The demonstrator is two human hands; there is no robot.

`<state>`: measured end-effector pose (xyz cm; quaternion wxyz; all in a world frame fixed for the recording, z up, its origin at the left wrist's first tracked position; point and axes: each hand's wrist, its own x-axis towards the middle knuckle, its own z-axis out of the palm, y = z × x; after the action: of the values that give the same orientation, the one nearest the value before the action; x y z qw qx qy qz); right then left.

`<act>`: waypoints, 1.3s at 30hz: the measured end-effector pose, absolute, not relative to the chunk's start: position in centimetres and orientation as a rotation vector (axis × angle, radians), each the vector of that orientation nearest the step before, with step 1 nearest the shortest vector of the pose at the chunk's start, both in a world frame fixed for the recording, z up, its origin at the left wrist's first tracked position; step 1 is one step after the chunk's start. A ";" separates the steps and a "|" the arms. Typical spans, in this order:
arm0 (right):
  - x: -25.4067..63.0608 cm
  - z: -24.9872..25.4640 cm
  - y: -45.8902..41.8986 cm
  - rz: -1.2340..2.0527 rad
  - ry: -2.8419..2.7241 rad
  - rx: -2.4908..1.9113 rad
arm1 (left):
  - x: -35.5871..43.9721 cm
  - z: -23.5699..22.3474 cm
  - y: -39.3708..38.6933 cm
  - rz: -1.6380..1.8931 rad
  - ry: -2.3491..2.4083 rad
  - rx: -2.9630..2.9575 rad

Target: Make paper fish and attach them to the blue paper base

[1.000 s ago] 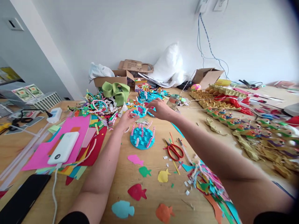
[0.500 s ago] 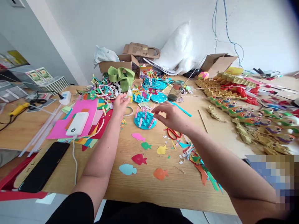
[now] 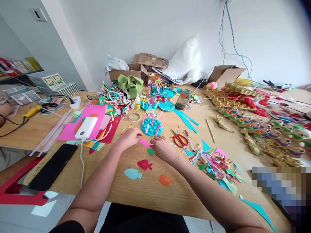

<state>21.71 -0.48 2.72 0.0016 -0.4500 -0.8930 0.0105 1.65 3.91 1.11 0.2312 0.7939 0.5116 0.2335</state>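
My left hand [image 3: 130, 137] rests on the wooden table [image 3: 150, 194] with its fingers curled, its fingertips at the edge of a pink paper fish [image 3: 145, 142]. My right hand [image 3: 162, 149] lies just right of it, fingers bent down onto the table beside a green paper fish [image 3: 150, 151]. What lies under either hand is hidden. A red fish [image 3: 145, 164], a blue fish [image 3: 132, 173] and an orange fish [image 3: 165, 180] lie nearer to me. A blue disc with pink twisted stems [image 3: 152, 126] stands just beyond both hands.
Red scissors [image 3: 179, 139] and a heap of coloured scraps [image 3: 213, 161] lie to the right. A white power bank [image 3: 86, 127] on pink paper and a black phone [image 3: 52, 170] sit to the left. A glue bottle [image 3: 137, 102], a tape ring [image 3: 134, 117] and cardboard boxes [image 3: 225, 74] stand farther back.
Both hands have drawn back from the far discs toward me and dropped onto the table by the paper fish. The yellow fish, visible before, is now covered by my right hand.
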 end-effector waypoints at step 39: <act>20.3 0.6 1.3 -0.269 -3.035 -1.151 | 0.8 -1.4 2.6 0.455 1.351 2.508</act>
<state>20.30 1.28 0.55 -0.0580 -0.3528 -0.9302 -0.0825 0.77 2.59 -1.45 0.1279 0.8623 0.4643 0.1564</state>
